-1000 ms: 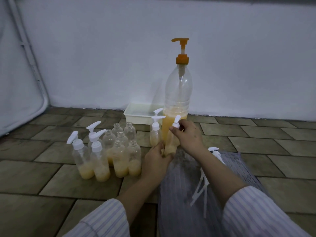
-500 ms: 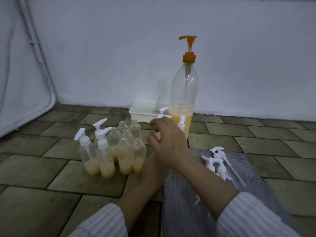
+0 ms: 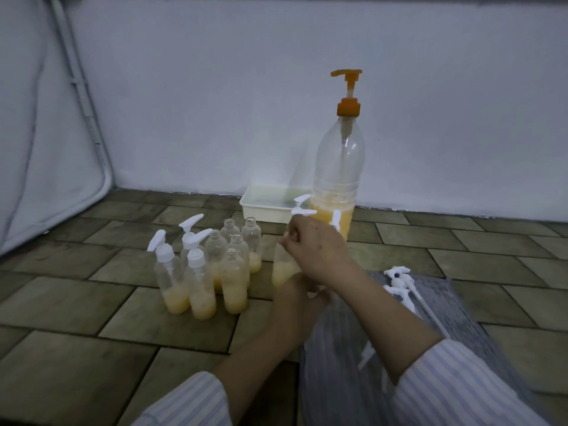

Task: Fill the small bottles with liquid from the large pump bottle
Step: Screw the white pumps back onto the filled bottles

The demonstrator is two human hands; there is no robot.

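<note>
- Right hand (image 3: 313, 250), fingers curled, seemingly pinches the top of a small bottle (image 3: 281, 269).
- Left hand (image 3: 295, 299) grips its base.
- Large pump bottle (image 3: 339, 167) stands behind.

plain white wall (image 3: 215, 103), brown tiled floor (image 3: 76, 348), dim light, white fabric (image 3: 37, 149) at left

Right hand (image 3: 316, 250) raised, back toward camera, fingers curled, tips pinched at upper left. Left hand (image 3: 295, 305) lower, partly hidden beneath right wrist, fingers hidden. Both forearms bare, striped sleeves pushed back.
</note>
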